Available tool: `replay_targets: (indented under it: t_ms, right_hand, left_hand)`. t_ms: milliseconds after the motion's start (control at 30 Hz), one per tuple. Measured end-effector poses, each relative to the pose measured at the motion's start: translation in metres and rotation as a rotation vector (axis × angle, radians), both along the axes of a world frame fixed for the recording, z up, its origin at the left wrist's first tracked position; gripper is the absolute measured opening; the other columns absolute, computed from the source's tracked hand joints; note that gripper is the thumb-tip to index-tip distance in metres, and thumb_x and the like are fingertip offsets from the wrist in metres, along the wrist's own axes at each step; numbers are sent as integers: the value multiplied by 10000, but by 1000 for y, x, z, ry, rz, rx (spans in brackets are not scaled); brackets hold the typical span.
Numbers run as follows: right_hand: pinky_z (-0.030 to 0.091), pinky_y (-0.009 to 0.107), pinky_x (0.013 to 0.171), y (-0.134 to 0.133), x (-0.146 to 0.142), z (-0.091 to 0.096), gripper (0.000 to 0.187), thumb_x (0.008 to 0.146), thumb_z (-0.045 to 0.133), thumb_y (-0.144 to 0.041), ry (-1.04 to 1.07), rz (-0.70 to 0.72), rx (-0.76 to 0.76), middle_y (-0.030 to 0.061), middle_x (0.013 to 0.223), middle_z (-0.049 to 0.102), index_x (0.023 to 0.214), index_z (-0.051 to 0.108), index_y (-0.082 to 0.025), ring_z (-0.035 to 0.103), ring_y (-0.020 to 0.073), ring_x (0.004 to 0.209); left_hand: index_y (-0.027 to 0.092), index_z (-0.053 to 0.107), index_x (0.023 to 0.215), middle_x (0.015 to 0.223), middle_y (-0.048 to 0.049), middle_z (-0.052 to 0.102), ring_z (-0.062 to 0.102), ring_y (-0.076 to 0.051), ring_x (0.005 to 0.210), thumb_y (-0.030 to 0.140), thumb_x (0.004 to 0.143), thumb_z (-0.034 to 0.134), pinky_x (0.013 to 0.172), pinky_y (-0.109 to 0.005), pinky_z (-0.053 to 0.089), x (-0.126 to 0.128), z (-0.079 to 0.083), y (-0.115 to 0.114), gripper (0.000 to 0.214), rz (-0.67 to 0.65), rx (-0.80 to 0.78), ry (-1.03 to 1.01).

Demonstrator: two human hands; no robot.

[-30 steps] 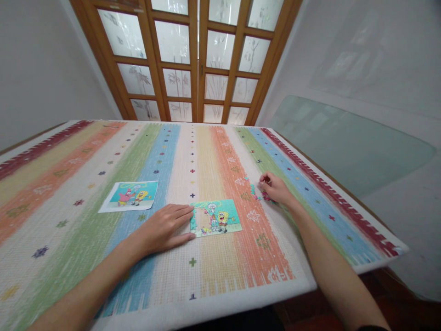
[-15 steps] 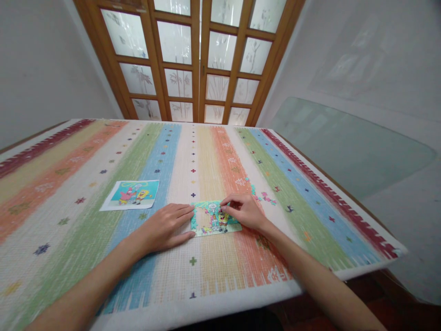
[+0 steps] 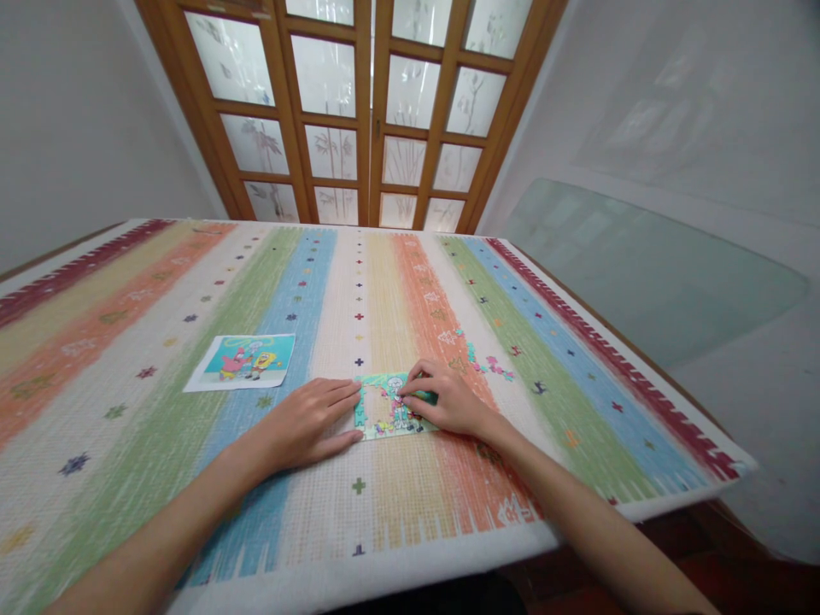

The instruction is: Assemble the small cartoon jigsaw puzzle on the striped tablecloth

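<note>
A partly assembled jigsaw puzzle point(image 3: 377, 432) with a cartoon picture lies flat on the tablecloth before me. An unfilled gap shows in its left middle part, with the backing visible. My left hand point(image 3: 313, 418) rests flat, fingers stretched out, its fingertips at the puzzle's left edge. Over the puzzle's right half is my right hand point(image 3: 448, 400), thumb and index finger pinched together on a small puzzle piece, mostly hidden by the fingertips. That hand covers the puzzle's right end. Several loose puzzle pieces point(image 3: 493, 367), pink and turquoise, lie beyond my right hand.
A printed reference picture point(image 3: 247, 360) of the cartoon characters lies to the left, beyond my left hand. A striped tablecloth point(image 3: 359, 512) covers the table. Wooden doors with glass panes point(image 3: 368, 102) stand past the far edge, and a pale glass sheet point(image 3: 653, 265) is at the right wall.
My right hand has shifted slightly left across the puzzle, its pinched fingertips moving from the yellow character to the pale turquoise one. My left hand stays in place.
</note>
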State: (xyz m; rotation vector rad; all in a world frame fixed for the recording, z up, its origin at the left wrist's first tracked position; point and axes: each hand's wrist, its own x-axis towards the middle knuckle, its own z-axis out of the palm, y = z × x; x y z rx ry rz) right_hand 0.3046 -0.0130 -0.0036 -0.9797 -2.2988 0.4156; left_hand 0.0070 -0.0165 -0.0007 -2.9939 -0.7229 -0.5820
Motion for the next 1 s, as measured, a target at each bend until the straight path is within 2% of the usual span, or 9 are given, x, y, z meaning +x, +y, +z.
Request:
replay_targets:
  t_ms: [133,267,400,500,600,733,1000]
  right_hand:
    - [502,349,820,-2,-4,2,122,921,696,-261,-7,48,0,85,967,655,967,776,-182,622,204,917]
    - [507,349,818,-6,-10,2,133,935,688,-293,8,31,1,79,945,646,940,750,-175,609,200,899]
    - [511,350,796,-9,-17,-3,144,954,659,-295,14,4,49,76,912,658,918,740,-181,609,203,878]
    - [521,369,809,-10,-18,-3,156,970,622,-265,25,4,110,101,947,688,983,739,-162,625,219,904]
    - [522,403,853,-11,-15,1,166,971,590,-214,3,42,179,117,1038,721,1036,732,-157,633,230,945]
    - [523,403,823,-11,-10,5,178,956,583,-183,-49,133,246,94,1059,751,1039,740,-178,624,224,907]
    - [530,411,821,-11,-11,4,243,963,531,-168,-77,211,246,88,1085,768,1097,734,-177,635,221,909]
  left_hand:
    - [129,605,1292,1293,-167,678,657,-298,1173,447,1009,528,980,-470,558,0,1,0,433,13,0,5]
    - [134,614,1288,1290,-164,680,658,-299,1172,448,1004,528,980,-473,557,1,3,0,432,15,-10,5]
    - [131,617,1294,1292,-165,680,655,-304,1178,445,996,543,982,-482,555,1,1,1,439,16,-26,-4]
    - [121,625,1280,1291,-172,679,654,-311,1178,441,991,558,981,-492,555,0,0,2,437,12,-31,-4]
    - [127,620,1291,1304,-173,671,646,-310,1189,442,989,559,987,-496,552,0,-1,2,441,9,-37,-6]
    - [128,615,1302,1304,-168,671,645,-304,1186,441,994,550,992,-491,548,0,0,1,444,11,-42,-7]
    - [144,597,1333,1308,-161,671,644,-306,1191,441,992,561,989,-490,547,-1,1,1,454,14,-53,-18]
